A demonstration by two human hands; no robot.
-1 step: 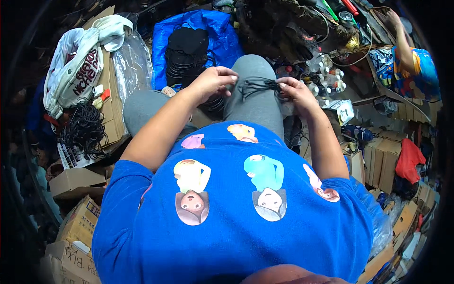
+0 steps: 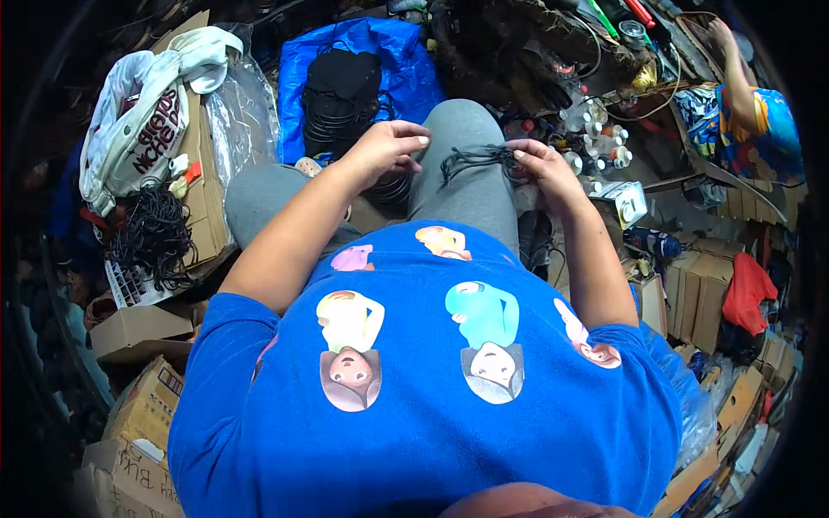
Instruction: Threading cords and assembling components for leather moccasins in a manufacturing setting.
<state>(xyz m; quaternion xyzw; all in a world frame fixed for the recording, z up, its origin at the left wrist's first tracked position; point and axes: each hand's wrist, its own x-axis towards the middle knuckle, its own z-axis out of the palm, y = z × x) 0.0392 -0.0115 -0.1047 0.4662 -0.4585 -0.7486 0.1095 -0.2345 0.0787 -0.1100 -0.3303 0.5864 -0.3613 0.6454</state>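
A small bundle of thin black cords [image 2: 473, 159] lies across my grey-trousered right thigh, its loose ends pointing left. My right hand [image 2: 549, 173] pinches the bundle at its right end between thumb and fingers. To the left, over the gap between my knees, my left hand [image 2: 386, 153] is held with thumb and fingers apart and nothing visible between them. Its fingertips are a short way from the loose cord ends. Beyond it, a pile of black corded pieces [image 2: 341, 86] rests on a blue plastic sheet [image 2: 406, 56].
At left, a tangle of black cords [image 2: 151, 233] hangs by a cardboard sheet [image 2: 203, 173] and a white printed cloth [image 2: 138, 112]. Several small bottles [image 2: 596, 142] stand at right. Another person's arm [image 2: 738, 82] shows far right. Cardboard boxes [image 2: 698, 276] flank me.
The cords' loose ends have dropped and spread a little on my thigh. My left hand has shifted slightly, while my right hand keeps its pinch.
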